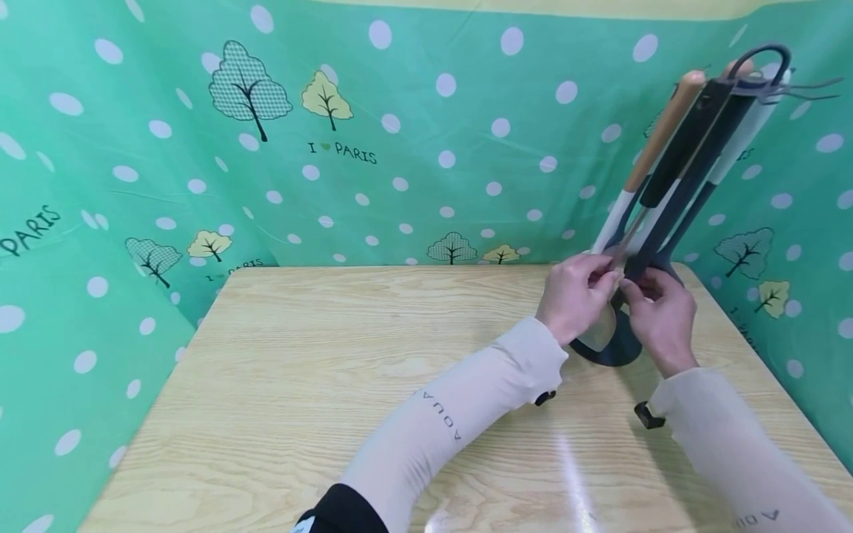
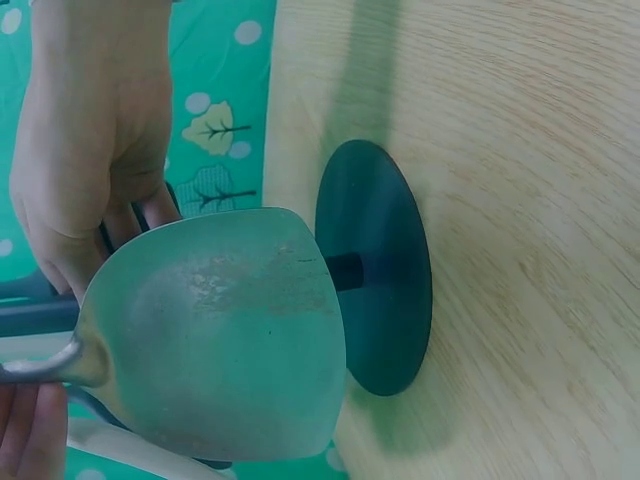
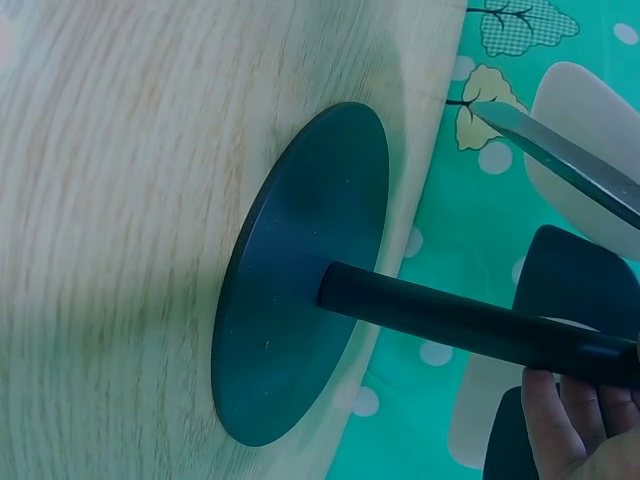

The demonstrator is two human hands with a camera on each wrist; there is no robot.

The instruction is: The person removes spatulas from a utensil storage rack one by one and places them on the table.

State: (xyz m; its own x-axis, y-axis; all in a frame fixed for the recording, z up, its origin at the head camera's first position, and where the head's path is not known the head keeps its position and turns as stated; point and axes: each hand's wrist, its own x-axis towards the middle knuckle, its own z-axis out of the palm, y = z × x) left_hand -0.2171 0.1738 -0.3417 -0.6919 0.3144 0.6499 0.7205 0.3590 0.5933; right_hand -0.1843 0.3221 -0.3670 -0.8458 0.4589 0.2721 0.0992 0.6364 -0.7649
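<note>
A utensil stand with a round dark base (image 1: 620, 349) and an upright pole (image 3: 440, 315) stands at the table's right side. Several utensils hang from its top. My left hand (image 1: 576, 296) pinches the thin shaft of a metal turner (image 2: 215, 335); its wide blade hangs low in front of the pole, above the base. Close beside it, my right hand (image 1: 663, 318) holds the pole; in the right wrist view its fingers (image 3: 550, 425) curl against the pole's underside. The turner's black handle (image 1: 686, 141) reaches up to the stand's top.
A wooden-handled utensil (image 1: 666, 129) and a white-handled one (image 1: 746, 141) hang around the pole. Dark hooks (image 1: 809, 89) and a loop (image 1: 766, 50) top the stand. Beneath it is a wood-grain table (image 1: 320, 370); a green dotted cloth (image 1: 413, 148) hangs behind.
</note>
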